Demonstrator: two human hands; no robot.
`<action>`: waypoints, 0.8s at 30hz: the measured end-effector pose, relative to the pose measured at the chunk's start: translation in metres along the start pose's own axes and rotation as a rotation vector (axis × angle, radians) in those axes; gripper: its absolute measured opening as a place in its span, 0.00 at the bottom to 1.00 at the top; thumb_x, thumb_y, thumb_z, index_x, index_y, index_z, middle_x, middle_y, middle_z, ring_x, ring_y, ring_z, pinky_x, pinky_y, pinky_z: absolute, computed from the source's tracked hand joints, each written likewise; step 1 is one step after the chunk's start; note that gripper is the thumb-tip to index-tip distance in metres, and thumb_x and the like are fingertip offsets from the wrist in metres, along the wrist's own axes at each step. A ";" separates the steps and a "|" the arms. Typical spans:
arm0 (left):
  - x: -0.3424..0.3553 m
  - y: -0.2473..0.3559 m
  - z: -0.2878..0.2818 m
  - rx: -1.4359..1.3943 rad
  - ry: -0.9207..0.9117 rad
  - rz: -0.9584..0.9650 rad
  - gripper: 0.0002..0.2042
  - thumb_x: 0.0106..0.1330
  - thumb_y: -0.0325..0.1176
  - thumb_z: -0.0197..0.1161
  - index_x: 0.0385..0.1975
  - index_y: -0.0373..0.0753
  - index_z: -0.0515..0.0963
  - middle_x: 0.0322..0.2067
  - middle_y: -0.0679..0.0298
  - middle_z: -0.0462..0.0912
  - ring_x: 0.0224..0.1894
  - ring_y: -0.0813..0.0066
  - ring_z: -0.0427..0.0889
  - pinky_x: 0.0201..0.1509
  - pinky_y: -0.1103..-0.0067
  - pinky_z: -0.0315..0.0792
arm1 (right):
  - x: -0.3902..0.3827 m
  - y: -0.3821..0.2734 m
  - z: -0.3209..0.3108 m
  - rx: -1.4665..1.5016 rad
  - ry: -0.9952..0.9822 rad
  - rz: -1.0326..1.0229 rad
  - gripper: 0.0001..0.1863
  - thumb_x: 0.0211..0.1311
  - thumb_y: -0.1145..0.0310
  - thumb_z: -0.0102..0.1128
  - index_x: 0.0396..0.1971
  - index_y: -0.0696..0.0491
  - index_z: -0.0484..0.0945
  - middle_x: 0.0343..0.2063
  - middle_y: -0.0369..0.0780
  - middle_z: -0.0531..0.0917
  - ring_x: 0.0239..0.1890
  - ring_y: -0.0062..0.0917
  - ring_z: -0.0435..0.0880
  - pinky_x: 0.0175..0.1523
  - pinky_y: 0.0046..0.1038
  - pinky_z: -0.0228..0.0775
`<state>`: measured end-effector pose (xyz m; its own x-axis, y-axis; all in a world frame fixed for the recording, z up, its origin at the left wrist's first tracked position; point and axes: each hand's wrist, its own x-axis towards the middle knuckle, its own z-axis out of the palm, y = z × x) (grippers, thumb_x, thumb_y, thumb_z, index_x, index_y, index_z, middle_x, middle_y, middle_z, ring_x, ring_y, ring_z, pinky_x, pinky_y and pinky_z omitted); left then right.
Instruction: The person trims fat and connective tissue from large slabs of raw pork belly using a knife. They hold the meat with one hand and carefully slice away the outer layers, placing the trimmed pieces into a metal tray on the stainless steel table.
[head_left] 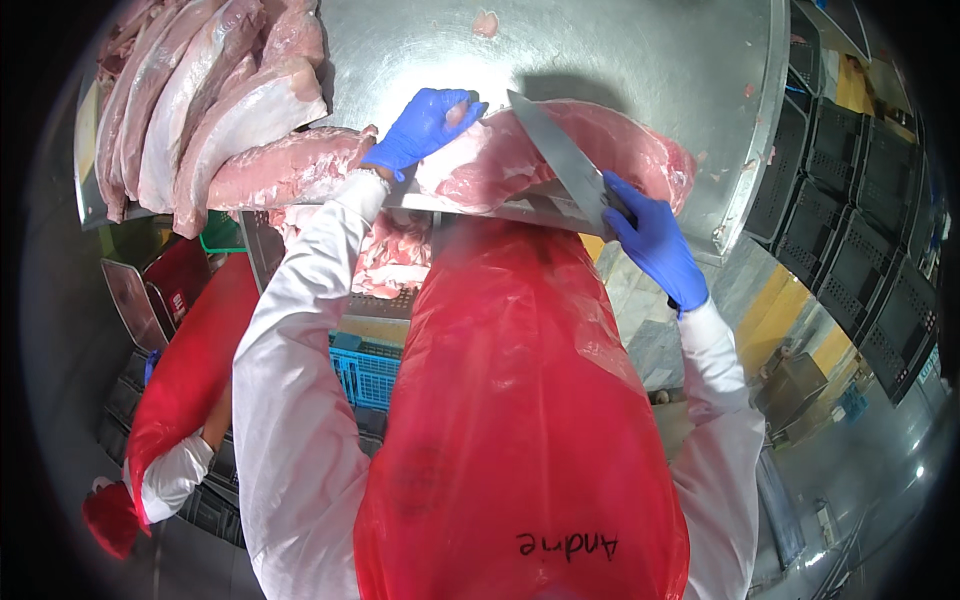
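A large boneless slab of pale pink meat with a white fat edge lies along the near edge of the steel table. My right hand, in a blue glove, grips the dark handle of a knife. Its long, broad blade slants up and left across the slab; whether it touches the meat I cannot tell. At the slab's left end is my left hand, also blue-gloved, its fingers curled round a bit of pink meat that shows between thumb and fingers. Another cut of meat lies just left of that wrist.
Several long meat slabs are piled at the table's far left. Below the near edge sits a metal tray of trimmings, with a blue crate under it. Black crates stand at right. A person in a red apron is at left.
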<state>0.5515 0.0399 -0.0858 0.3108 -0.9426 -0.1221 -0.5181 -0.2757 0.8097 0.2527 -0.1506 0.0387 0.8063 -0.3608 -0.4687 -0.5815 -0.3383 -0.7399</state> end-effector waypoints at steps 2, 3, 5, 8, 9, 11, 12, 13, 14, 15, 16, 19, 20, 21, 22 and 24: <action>0.008 -0.006 -0.002 -0.118 0.034 0.226 0.17 0.64 0.43 0.62 0.45 0.37 0.81 0.35 0.53 0.85 0.39 0.48 0.84 0.44 0.65 0.77 | 0.025 0.011 0.006 -0.049 -0.021 -0.146 0.26 0.66 0.69 0.56 0.64 0.52 0.73 0.25 0.49 0.83 0.21 0.31 0.80 0.32 0.32 0.73; 0.013 -0.006 -0.003 -0.076 0.000 0.259 0.17 0.64 0.42 0.62 0.46 0.38 0.81 0.36 0.54 0.86 0.40 0.48 0.84 0.44 0.65 0.77 | 0.038 0.006 0.004 -0.130 -0.084 -0.124 0.25 0.67 0.69 0.57 0.64 0.52 0.73 0.27 0.51 0.83 0.22 0.33 0.80 0.34 0.33 0.73; 0.021 0.013 -0.011 -0.002 -0.066 0.308 0.17 0.63 0.40 0.62 0.49 0.40 0.80 0.39 0.54 0.86 0.41 0.49 0.84 0.45 0.66 0.78 | 0.061 -0.012 -0.003 -0.292 -0.230 -0.081 0.24 0.68 0.69 0.58 0.63 0.52 0.74 0.31 0.53 0.84 0.25 0.39 0.82 0.37 0.35 0.72; 0.030 0.026 -0.007 -0.011 -0.124 0.344 0.14 0.63 0.39 0.62 0.45 0.41 0.81 0.37 0.53 0.84 0.39 0.49 0.83 0.45 0.64 0.77 | 0.096 0.010 0.011 -0.296 -0.182 -0.331 0.22 0.69 0.69 0.57 0.62 0.51 0.75 0.30 0.54 0.82 0.25 0.41 0.81 0.36 0.36 0.72; 0.035 0.026 -0.006 0.003 -0.154 0.360 0.13 0.62 0.39 0.62 0.44 0.41 0.81 0.36 0.53 0.84 0.39 0.49 0.82 0.44 0.63 0.76 | 0.101 0.006 0.011 -0.266 -0.250 -0.284 0.22 0.68 0.69 0.57 0.62 0.52 0.75 0.30 0.54 0.83 0.27 0.41 0.82 0.37 0.36 0.72; 0.040 0.037 -0.014 -0.007 -0.231 0.351 0.17 0.62 0.42 0.63 0.46 0.39 0.82 0.36 0.51 0.85 0.38 0.47 0.84 0.43 0.64 0.78 | 0.111 -0.020 0.005 -0.204 -0.384 -0.191 0.22 0.68 0.70 0.56 0.62 0.52 0.75 0.32 0.53 0.84 0.29 0.41 0.84 0.38 0.37 0.73; 0.041 0.040 -0.019 0.015 -0.240 0.349 0.17 0.61 0.41 0.63 0.45 0.39 0.83 0.35 0.51 0.85 0.37 0.47 0.84 0.43 0.64 0.78 | 0.105 -0.024 0.001 -0.096 -0.376 -0.185 0.22 0.68 0.70 0.56 0.62 0.52 0.75 0.33 0.53 0.84 0.30 0.41 0.85 0.40 0.36 0.74; 0.042 0.042 -0.022 0.040 -0.245 0.346 0.16 0.60 0.41 0.64 0.44 0.39 0.83 0.35 0.51 0.85 0.37 0.47 0.84 0.42 0.64 0.78 | 0.093 -0.028 -0.006 0.010 -0.369 -0.182 0.23 0.68 0.71 0.56 0.63 0.51 0.74 0.34 0.53 0.84 0.31 0.41 0.85 0.41 0.36 0.74; 0.038 0.044 -0.024 -0.042 -0.239 0.377 0.16 0.59 0.40 0.64 0.43 0.40 0.83 0.34 0.51 0.84 0.36 0.47 0.83 0.42 0.64 0.78 | 0.085 -0.028 -0.011 0.119 -0.363 -0.176 0.23 0.68 0.71 0.56 0.63 0.51 0.74 0.35 0.53 0.84 0.32 0.41 0.86 0.42 0.36 0.75; 0.034 0.048 -0.023 -0.125 -0.232 0.407 0.15 0.58 0.40 0.64 0.42 0.40 0.83 0.33 0.51 0.84 0.35 0.46 0.83 0.42 0.63 0.77 | 0.081 -0.009 -0.013 0.055 -0.377 -0.227 0.21 0.69 0.71 0.55 0.61 0.53 0.74 0.33 0.50 0.84 0.31 0.36 0.85 0.41 0.34 0.75; 0.031 0.054 -0.025 -0.197 -0.228 0.437 0.15 0.57 0.40 0.65 0.41 0.40 0.84 0.32 0.51 0.84 0.35 0.45 0.82 0.41 0.63 0.77 | 0.075 0.020 -0.011 -0.005 -0.384 -0.287 0.19 0.70 0.70 0.55 0.59 0.55 0.75 0.31 0.46 0.84 0.30 0.30 0.84 0.41 0.32 0.75; 0.028 0.074 -0.016 0.146 -0.230 0.376 0.13 0.56 0.36 0.64 0.40 0.40 0.83 0.31 0.52 0.84 0.33 0.48 0.83 0.40 0.64 0.77 | 0.082 0.006 0.029 -0.146 -0.385 -0.345 0.20 0.70 0.72 0.53 0.60 0.55 0.74 0.30 0.38 0.82 0.30 0.23 0.80 0.43 0.26 0.75; 0.030 0.082 -0.024 0.088 -0.241 0.365 0.13 0.56 0.35 0.64 0.40 0.39 0.84 0.31 0.51 0.84 0.33 0.48 0.83 0.40 0.65 0.77 | 0.093 -0.002 0.054 -0.165 -0.407 -0.335 0.21 0.70 0.72 0.53 0.62 0.54 0.74 0.30 0.36 0.82 0.30 0.23 0.79 0.43 0.25 0.76; 0.033 0.093 -0.037 0.025 -0.255 0.352 0.13 0.57 0.35 0.64 0.40 0.39 0.84 0.31 0.51 0.84 0.33 0.49 0.83 0.40 0.65 0.77 | 0.101 -0.007 0.073 -0.019 -0.302 -0.436 0.23 0.68 0.72 0.55 0.63 0.52 0.73 0.31 0.39 0.83 0.31 0.27 0.81 0.43 0.27 0.75; 0.034 0.099 -0.043 -0.044 -0.278 0.346 0.13 0.57 0.35 0.64 0.40 0.39 0.84 0.31 0.51 0.84 0.33 0.49 0.83 0.40 0.65 0.77 | 0.106 -0.009 0.089 0.127 -0.187 -0.524 0.25 0.67 0.71 0.57 0.64 0.51 0.72 0.33 0.42 0.84 0.32 0.31 0.82 0.42 0.29 0.75; 0.028 0.077 -0.059 -0.013 -0.212 0.334 0.14 0.58 0.36 0.65 0.41 0.37 0.84 0.31 0.50 0.84 0.33 0.48 0.83 0.39 0.65 0.77 | 0.113 -0.007 0.088 0.085 -0.156 -0.586 0.26 0.65 0.70 0.59 0.64 0.49 0.72 0.35 0.43 0.86 0.33 0.35 0.84 0.42 0.31 0.75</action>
<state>0.5673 0.0034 0.0066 -0.0449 -0.9984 0.0345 -0.5527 0.0536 0.8317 0.3574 -0.1123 -0.0514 0.9995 -0.0024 -0.0322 -0.0308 -0.3692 -0.9289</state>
